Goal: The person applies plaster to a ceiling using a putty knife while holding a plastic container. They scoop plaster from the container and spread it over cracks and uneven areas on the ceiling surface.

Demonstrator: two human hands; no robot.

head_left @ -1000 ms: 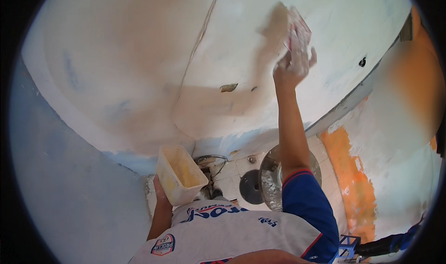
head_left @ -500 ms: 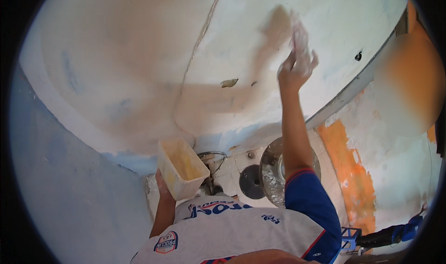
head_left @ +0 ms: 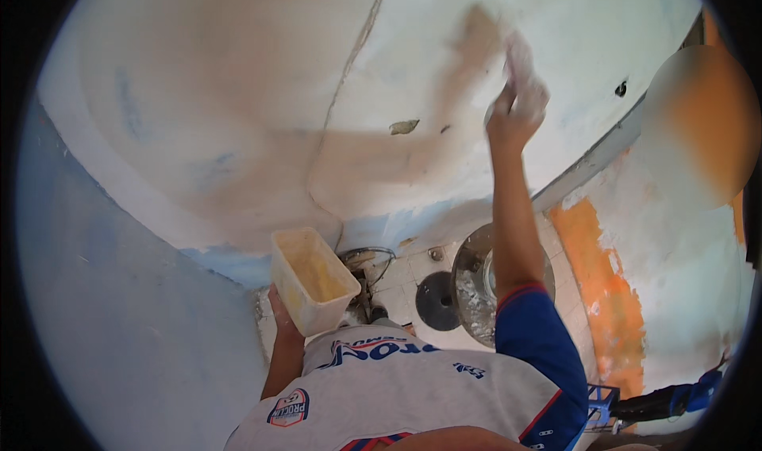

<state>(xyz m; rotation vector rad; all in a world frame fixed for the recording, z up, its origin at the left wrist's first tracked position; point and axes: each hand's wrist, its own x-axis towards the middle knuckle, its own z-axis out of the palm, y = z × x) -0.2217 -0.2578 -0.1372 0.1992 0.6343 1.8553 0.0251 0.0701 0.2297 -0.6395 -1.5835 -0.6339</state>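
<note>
At the lower left, my left hand (head_left: pixel 282 312) grips the side of a cream plastic tub (head_left: pixel 333 312). The tub is rectangular and tilted so its inside shows, with yellowish residue in it. My right arm reaches up and forward to the pale wall (head_left: pixel 381 46). My right hand (head_left: pixel 520 114), whitened with powder or paste, has its fingers curled. A pale pinkish shape sticks out beyond them, too blurred to tell whether it is a finger or a held thing. The hand is at or very near the wall surface, its shadow to the left.
A cable-like groove (head_left: pixel 337 94) runs down the wall, near a chipped hole (head_left: pixel 404 126). Below stand a large round metal vessel (head_left: pixel 476 300) with white splatter and a dark disc (head_left: pixel 436 301) on the tiled floor. A blue wall (head_left: pixel 143 292) borders the left; another person's blue sleeve (head_left: pixel 702 391) shows lower right.
My right hand has shifted slightly downward on the wall, and its fingers look more curled. My left hand keeps hold of the tub. The whole view has drifted slightly.
</note>
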